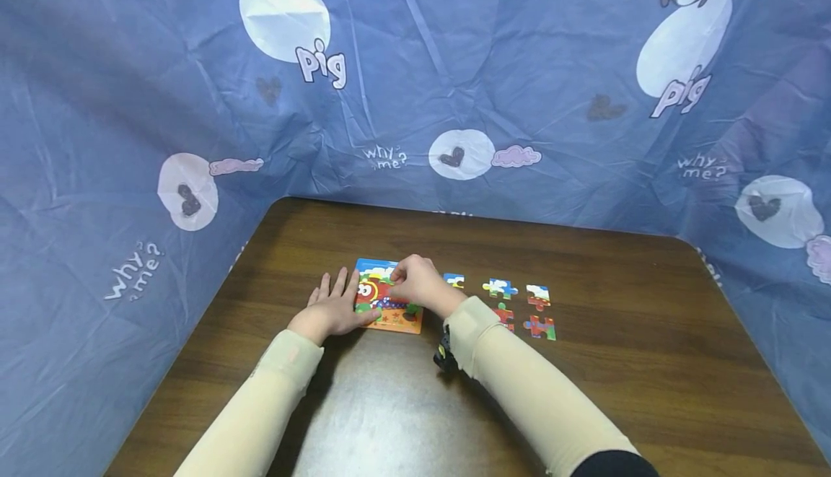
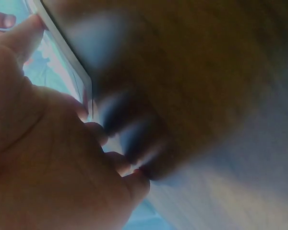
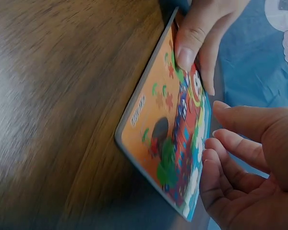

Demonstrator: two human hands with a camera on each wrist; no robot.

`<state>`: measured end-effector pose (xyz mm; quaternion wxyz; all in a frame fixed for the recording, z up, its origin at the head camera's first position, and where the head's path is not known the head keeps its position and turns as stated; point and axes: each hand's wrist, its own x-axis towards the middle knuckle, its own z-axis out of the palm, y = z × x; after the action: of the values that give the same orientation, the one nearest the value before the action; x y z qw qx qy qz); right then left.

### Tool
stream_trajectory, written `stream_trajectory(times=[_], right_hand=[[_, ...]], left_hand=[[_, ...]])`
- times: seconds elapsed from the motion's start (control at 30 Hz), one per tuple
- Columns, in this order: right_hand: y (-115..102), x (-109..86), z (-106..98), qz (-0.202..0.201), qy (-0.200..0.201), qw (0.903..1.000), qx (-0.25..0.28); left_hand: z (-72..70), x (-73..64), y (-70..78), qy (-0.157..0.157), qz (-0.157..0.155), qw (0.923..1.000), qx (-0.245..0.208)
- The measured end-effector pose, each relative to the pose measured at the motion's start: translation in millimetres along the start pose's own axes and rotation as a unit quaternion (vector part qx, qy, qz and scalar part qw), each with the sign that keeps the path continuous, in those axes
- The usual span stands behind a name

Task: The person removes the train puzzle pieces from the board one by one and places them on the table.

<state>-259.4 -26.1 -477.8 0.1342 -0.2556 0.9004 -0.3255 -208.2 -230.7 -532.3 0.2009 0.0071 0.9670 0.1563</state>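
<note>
A colourful puzzle board (image 1: 397, 323) with a red cartoon figure and an orange lower strip lies on the brown table. My left hand (image 1: 331, 309) rests at its left side with fingers spread straight; in the right wrist view the thumb (image 3: 185, 58) of that hand lies on the picture. Over the board's upper right part is my right hand (image 1: 423, 286), fingers loosely bent. In the right wrist view its thumb (image 3: 240, 120) and fingertips stand apart by the board's blue edge, and no piece shows between them. In the head view this hand hides part of the picture.
Several loose puzzle pieces lie to the right, among them a blue-and-white piece (image 1: 500, 288), a white-and-red one (image 1: 538, 295) and a red one (image 1: 540, 327). The right forearm partly covers another red piece (image 1: 505, 315). A blue printed cloth (image 1: 415, 102) hangs behind the table (image 1: 623, 361).
</note>
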Motion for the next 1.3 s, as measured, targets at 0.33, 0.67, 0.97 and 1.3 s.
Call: stream_trajectory(times=[0.33,0.67,0.97,1.3], right_hand=[[-9,18.1,20,0.01,-0.01,0.9985,-0.054],[-11,24.1,27,0.013,-0.001,0.9976,-0.068],[-12,23.9,27,0.021,0.002,0.9983,-0.055],[-12,23.1,25,0.033,0.023,0.9992,-0.001]], left_hand=[[-2.4,-4.1,1.9,-0.01,-0.001,0.9999,0.001],[1.7,2.4,-2.6,-0.005,-0.01,0.9997,0.019],[2.1,1.4,-2.1,0.0,-0.017,0.9996,0.023],[2.2,2.6,-1.8,-0.008,-0.02,0.9995,0.022]])
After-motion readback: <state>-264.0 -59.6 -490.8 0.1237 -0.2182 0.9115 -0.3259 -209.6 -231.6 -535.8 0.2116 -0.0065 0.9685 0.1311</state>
